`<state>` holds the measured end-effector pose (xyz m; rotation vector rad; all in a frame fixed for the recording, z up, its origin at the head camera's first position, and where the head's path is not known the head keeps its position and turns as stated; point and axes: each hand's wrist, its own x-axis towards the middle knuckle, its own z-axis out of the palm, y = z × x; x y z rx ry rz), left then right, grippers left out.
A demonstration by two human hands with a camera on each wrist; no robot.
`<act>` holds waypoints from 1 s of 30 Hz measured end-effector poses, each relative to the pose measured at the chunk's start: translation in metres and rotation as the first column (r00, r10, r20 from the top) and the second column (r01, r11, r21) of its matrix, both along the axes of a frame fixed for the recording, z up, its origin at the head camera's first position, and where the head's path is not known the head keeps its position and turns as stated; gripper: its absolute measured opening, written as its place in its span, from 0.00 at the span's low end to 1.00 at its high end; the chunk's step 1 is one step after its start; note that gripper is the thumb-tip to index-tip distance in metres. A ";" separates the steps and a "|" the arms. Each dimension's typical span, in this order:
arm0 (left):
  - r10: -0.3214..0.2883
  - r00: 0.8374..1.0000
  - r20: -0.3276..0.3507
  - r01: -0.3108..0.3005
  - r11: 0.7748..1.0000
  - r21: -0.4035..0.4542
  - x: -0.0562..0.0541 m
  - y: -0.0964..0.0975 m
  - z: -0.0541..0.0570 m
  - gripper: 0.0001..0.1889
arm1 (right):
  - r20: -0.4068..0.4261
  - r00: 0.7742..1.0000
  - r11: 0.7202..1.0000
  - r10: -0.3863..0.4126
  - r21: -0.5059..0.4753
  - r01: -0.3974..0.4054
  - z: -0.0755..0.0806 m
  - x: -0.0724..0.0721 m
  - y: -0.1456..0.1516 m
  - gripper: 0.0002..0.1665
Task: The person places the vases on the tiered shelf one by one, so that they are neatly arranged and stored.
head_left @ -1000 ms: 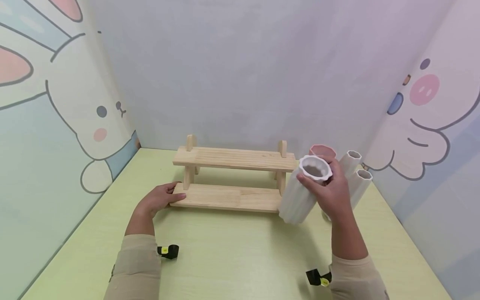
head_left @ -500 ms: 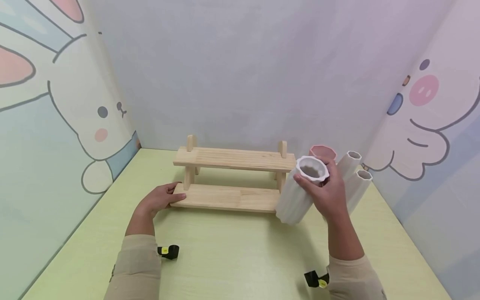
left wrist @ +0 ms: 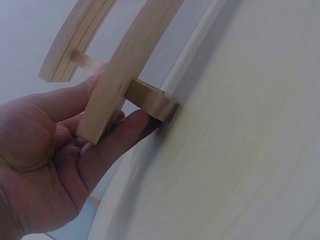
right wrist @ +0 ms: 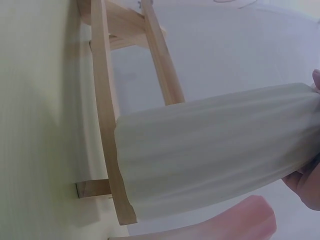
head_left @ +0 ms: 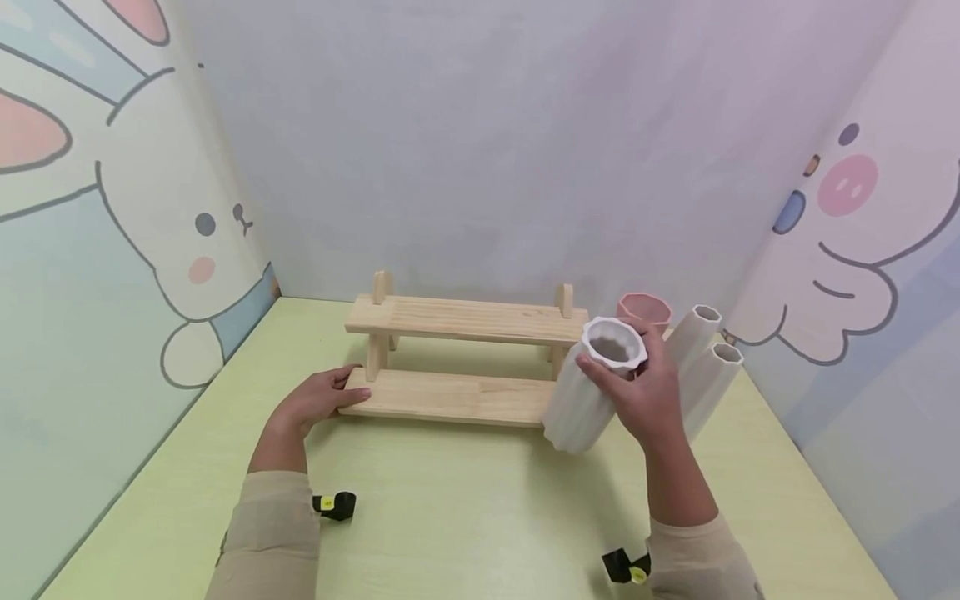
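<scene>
A two-tier wooden shelf [head_left: 457,397] stands on the table, its upper board set behind and above the lower one. At the left end of the lower board, my left hand [head_left: 310,402] grips the wood, with the thumb on top and fingers underneath in the left wrist view. My right hand [head_left: 651,398] holds a white ribbed vase [head_left: 579,410] near its scalloped rim. The vase [right wrist: 215,150] leans, with its base at the right end of the lower board [right wrist: 104,110]. Whether the base touches the board, I cannot tell.
Behind the right hand stand a pink vase [head_left: 645,308] and two slim white vases [head_left: 693,333], partly hidden by that hand and forearm. The pale yellow-green table [head_left: 450,517] meets a plain back wall [head_left: 480,150] and cartoon-printed side walls.
My right hand has carried the white vase slightly left, so its base now overlaps the right end of the lower board in the head view. The left hand and shelf stay in place.
</scene>
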<state>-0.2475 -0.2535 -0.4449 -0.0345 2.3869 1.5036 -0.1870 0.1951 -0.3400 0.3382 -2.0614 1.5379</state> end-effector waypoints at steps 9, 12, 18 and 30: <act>0.010 1.000 0.006 -0.010 1.000 -0.011 0.000 -0.005 -0.007 0.47 | -0.010 1.000 0.999 -0.004 0.037 0.005 -0.004 0.001 -0.006 0.39; 0.007 1.000 0.001 -0.007 1.000 -0.011 0.000 -0.007 -0.010 0.47 | -0.025 1.000 0.999 0.001 0.045 0.000 -0.005 0.001 -0.008 0.37; 0.008 1.000 0.001 -0.008 1.000 -0.005 -0.001 -0.009 -0.014 0.48 | -0.052 0.999 0.999 0.010 0.052 -0.008 -0.008 -0.002 -0.012 0.37; 0.011 1.000 -0.001 -0.011 1.000 0.000 -0.004 -0.012 -0.017 0.49 | 0.013 0.999 0.994 -0.045 0.097 0.044 -0.010 -0.011 -0.017 0.38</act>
